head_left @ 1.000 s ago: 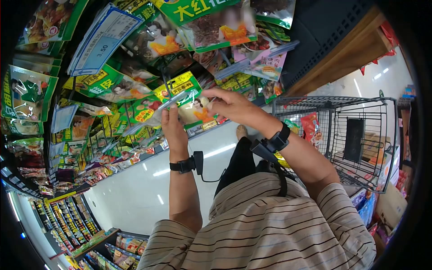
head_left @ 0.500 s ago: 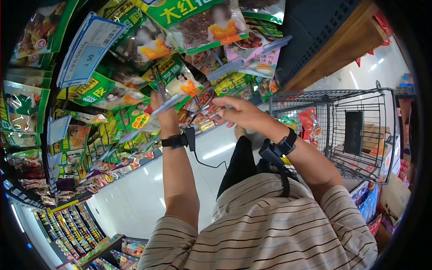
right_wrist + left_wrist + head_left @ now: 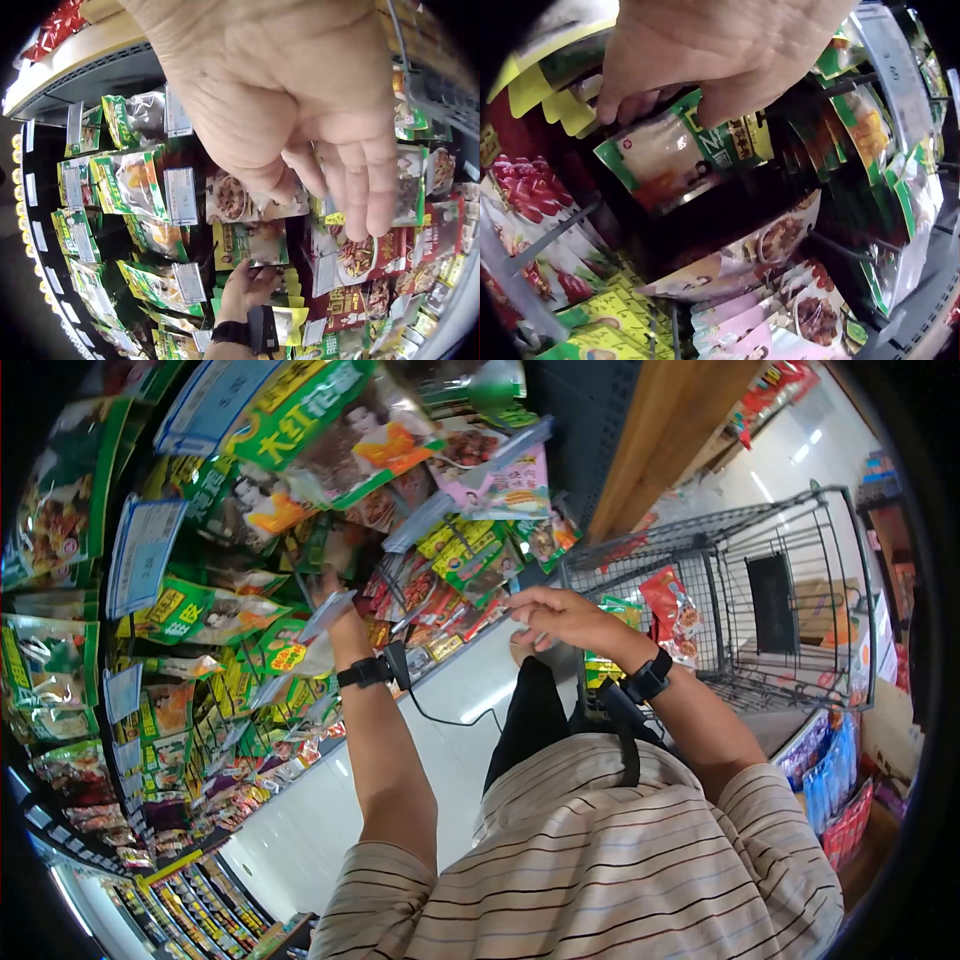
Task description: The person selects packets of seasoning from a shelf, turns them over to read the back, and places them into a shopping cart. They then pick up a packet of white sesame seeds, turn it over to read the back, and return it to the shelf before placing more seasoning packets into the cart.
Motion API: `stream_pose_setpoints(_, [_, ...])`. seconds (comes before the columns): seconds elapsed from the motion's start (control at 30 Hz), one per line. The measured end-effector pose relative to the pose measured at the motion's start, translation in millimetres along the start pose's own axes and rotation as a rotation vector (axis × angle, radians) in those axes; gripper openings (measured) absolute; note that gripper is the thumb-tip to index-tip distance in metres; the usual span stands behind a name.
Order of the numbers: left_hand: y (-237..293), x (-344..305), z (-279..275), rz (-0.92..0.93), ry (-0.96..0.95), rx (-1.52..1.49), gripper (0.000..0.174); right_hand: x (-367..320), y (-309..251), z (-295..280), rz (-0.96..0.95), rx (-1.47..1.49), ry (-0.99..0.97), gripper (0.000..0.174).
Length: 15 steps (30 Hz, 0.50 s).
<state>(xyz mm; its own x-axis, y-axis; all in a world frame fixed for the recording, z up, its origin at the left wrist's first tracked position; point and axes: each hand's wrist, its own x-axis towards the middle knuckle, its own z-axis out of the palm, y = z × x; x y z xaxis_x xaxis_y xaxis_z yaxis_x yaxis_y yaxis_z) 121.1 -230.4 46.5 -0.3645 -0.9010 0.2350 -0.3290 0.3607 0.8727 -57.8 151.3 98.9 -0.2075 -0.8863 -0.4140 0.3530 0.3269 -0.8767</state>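
My left hand (image 3: 345, 625) reaches in among the hanging food packets, partly hidden behind a clear plastic label holder in the head view. In the left wrist view its thumb and fingers pinch a green-and-yellow seasoning packet (image 3: 664, 154) with pale contents. The right wrist view shows the same packet (image 3: 251, 244) at the left fingertips, in line with the hanging rows. My right hand (image 3: 570, 625) is held apart in front of the rack, its fingers loosely bent and holding nothing. Pink packets (image 3: 757, 330) hang just below the pinched one.
A wire shopping cart (image 3: 715, 550) stands to the right, with a red packet (image 3: 670, 605) in it. Price tags (image 3: 145, 555) and metal hooks stick out from the rack. A wooden shelf edge (image 3: 650, 450) borders the rack on the right.
The right hand has come off the seasoning packet and drawn away to the right. The left hand has carried the packet deeper into the rack. The head view has shifted too.
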Motion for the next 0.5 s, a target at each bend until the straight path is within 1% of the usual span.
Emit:
stream_pose_setpoints(0.03, [27.2, -17.8, -7.8, 0.150, -0.072, 0.340, 0.040, -5.5, 7.6, -6.6, 0.006, 0.014, 0.022, 0.039])
stream_pose_setpoints(0.1, [21.8, -37.6, -6.8, 0.125, -0.176, 0.492, 0.047, -8.0, 26.4, -18.7, -0.006, 0.035, -0.012, 0.036])
stream_pose_setpoints(0.17, [16.3, -62.6, 8.3, -0.029, -0.143, 0.216, 0.051, -22.1, 44.7, -34.3, -0.003, 0.068, 0.039, 0.034])
stream_pose_setpoints(0.2, [41.5, -82.4, 9.8, 0.010, -0.057, 0.111, 0.053, -27.6, 54.0, -39.9, -0.012, 0.085, 0.074, 0.033])
stream_pose_setpoints(0.27, [65.2, -124.3, 14.7, -0.127, -0.208, -0.099, 0.053, -39.9, 72.1, -52.6, 0.033, 0.168, 0.153, 0.032])
stream_pose_setpoints(0.33, [92.7, -166.1, 18.8, -0.197, -0.338, -0.013, 0.050, -47.9, 90.8, -75.9, 0.058, 0.205, 0.228, 0.031])
stream_pose_setpoints(0.37, [74.9, -174.7, 16.8, -0.318, -0.484, -0.161, 0.048, -48.6, 104.0, -88.2, 0.074, 0.210, 0.274, 0.031])
stream_pose_setpoints(0.43, [90.9, -200.9, 27.9, -0.387, -0.546, -0.096, 0.050, -55.5, 120.0, -113.2, 0.118, 0.234, 0.360, 0.030])
stream_pose_setpoints(0.5, [108.0, -225.7, 33.9, -0.442, -0.593, -0.043, 0.050, -66.6, 137.3, -145.9, 0.143, 0.231, 0.493, 0.028])
